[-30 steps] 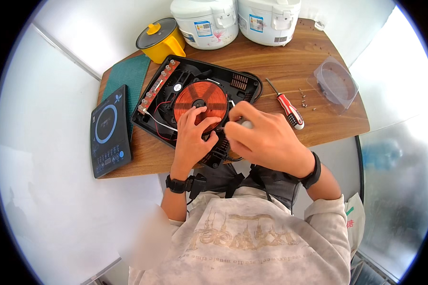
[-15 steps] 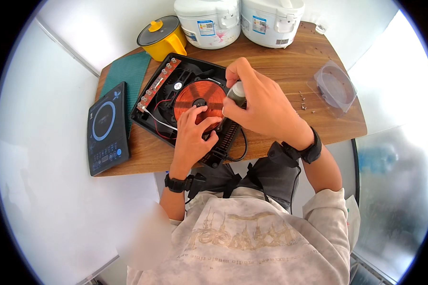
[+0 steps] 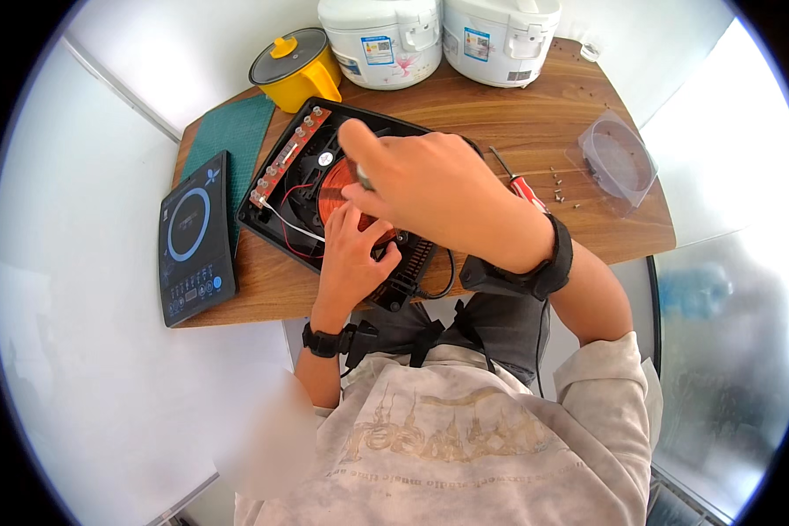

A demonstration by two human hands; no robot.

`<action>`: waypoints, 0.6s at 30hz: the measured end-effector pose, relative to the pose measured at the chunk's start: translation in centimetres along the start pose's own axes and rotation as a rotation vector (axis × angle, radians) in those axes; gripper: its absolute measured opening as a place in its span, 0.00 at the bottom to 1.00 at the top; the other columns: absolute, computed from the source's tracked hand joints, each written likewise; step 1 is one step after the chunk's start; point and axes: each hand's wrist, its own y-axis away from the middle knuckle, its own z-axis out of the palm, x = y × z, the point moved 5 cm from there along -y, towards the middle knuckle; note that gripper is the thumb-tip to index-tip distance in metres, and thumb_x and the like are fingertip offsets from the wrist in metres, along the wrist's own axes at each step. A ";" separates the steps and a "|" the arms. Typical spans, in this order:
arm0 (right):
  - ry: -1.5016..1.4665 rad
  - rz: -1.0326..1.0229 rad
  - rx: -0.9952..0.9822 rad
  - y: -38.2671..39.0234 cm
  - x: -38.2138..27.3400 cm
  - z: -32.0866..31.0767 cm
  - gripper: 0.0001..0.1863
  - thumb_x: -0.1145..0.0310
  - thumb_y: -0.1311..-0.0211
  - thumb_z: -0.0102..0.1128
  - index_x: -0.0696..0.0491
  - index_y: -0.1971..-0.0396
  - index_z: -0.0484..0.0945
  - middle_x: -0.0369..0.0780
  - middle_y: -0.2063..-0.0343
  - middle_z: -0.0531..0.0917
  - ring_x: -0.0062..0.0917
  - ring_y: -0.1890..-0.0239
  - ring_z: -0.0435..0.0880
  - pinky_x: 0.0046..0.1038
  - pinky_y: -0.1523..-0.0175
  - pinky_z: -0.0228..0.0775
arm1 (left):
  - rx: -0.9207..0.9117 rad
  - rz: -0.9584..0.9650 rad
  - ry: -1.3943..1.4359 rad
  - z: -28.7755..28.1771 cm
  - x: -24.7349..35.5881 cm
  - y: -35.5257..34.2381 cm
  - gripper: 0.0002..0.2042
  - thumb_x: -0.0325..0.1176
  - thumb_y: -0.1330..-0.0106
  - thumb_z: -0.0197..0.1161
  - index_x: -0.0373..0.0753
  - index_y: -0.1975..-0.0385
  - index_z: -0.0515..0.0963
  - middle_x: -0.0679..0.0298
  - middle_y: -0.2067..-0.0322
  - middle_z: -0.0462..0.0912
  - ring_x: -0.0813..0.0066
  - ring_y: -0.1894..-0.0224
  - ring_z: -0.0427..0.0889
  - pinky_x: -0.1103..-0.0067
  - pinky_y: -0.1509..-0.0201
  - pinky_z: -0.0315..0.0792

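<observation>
My right hand (image 3: pixel 412 184) grips a grey-handled screwdriver (image 3: pixel 365 179) above the orange copper coil (image 3: pixel 331 188), covering much of the coil and hiding the tool's tip. My left hand (image 3: pixel 357 252) has its fingers apart and resting on the coil's lower part. The coil sits in an open black induction cooker housing (image 3: pixel 276 232) with a red button board (image 3: pixel 294 153), a white wire and red wires. A red-and-white screwdriver (image 3: pixel 523 191), partly behind my right wrist, lies on the wooden table (image 3: pixel 491 114), near several loose screws (image 3: pixel 559 182).
A black cooker top panel (image 3: pixel 197 237) lies left on a green mat (image 3: pixel 232 127). A yellow pot (image 3: pixel 296 74) and two white rice cookers (image 3: pixel 379 48) (image 3: pixel 500 48) stand at the back. A clear plastic tray (image 3: pixel 612 153) sits at the right, near white walls (image 3: pixel 105 219).
My right hand has risen from the coil's right side, then swung left over the coil with the grey-handled screwdriver. My left hand stays on the coil.
</observation>
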 end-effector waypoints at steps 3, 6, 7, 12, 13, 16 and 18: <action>-0.028 -0.084 -0.002 -0.5 -0.7 0.8 0.19 0.68 0.40 0.67 0.58 0.53 0.70 0.40 0.81 0.79 0.37 0.79 0.83 0.34 0.76 0.74 | 0.042 0.031 0.033 -0.2 0.2 -0.1 0.12 0.30 0.46 0.70 0.41 0.60 0.85 0.53 0.48 0.74 0.48 0.38 0.70 0.56 0.30 0.63; -0.078 -0.141 0.001 -0.4 -0.9 1.1 0.20 0.71 0.42 0.66 0.59 0.52 0.70 0.42 0.76 0.80 0.39 0.76 0.84 0.33 0.73 0.76 | 0.053 0.031 0.059 -0.3 0.5 -0.2 0.12 0.30 0.46 0.70 0.39 0.60 0.84 0.53 0.51 0.75 0.48 0.41 0.71 0.56 0.31 0.63; -0.101 -0.164 0.002 -0.5 -1.1 1.2 0.21 0.72 0.43 0.66 0.59 0.52 0.70 0.43 0.75 0.80 0.39 0.75 0.84 0.33 0.72 0.76 | 0.044 0.016 0.069 -0.4 0.6 -0.1 0.13 0.30 0.45 0.70 0.39 0.59 0.84 0.53 0.52 0.75 0.49 0.41 0.71 0.56 0.31 0.63; -0.303 -0.155 -0.088 -0.4 -0.8 1.3 0.16 0.73 0.41 0.63 0.58 0.54 0.72 0.45 0.72 0.80 0.42 0.71 0.84 0.36 0.67 0.77 | 0.048 -0.004 0.109 -0.3 0.3 -0.1 0.17 0.31 0.46 0.71 0.37 0.55 0.83 0.52 0.48 0.76 0.48 0.38 0.70 0.57 0.29 0.62; -0.345 -0.157 -0.099 -0.2 -0.5 1.4 0.14 0.73 0.40 0.63 0.57 0.55 0.73 0.45 0.73 0.79 0.43 0.70 0.84 0.37 0.67 0.76 | 0.064 -0.010 0.104 -0.4 0.4 -0.2 0.18 0.31 0.46 0.71 0.37 0.54 0.83 0.52 0.46 0.75 0.48 0.37 0.69 0.57 0.29 0.62; -0.332 -0.116 -0.118 0.4 -0.4 0.5 0.11 0.68 0.37 0.64 0.55 0.59 0.76 0.44 0.72 0.79 0.41 0.68 0.84 0.39 0.65 0.76 | 0.039 -0.029 0.097 -0.2 0.2 -0.2 0.19 0.32 0.46 0.71 0.38 0.53 0.83 0.51 0.42 0.74 0.47 0.33 0.68 0.56 0.27 0.61; -0.253 -0.095 -0.044 0.6 -1.0 -0.8 0.12 0.65 0.37 0.65 0.55 0.60 0.77 0.43 0.71 0.79 0.40 0.67 0.83 0.39 0.63 0.77 | 0.017 -0.049 0.100 0.1 -0.3 0.0 0.19 0.32 0.45 0.71 0.38 0.52 0.83 0.51 0.40 0.73 0.46 0.32 0.67 0.56 0.27 0.61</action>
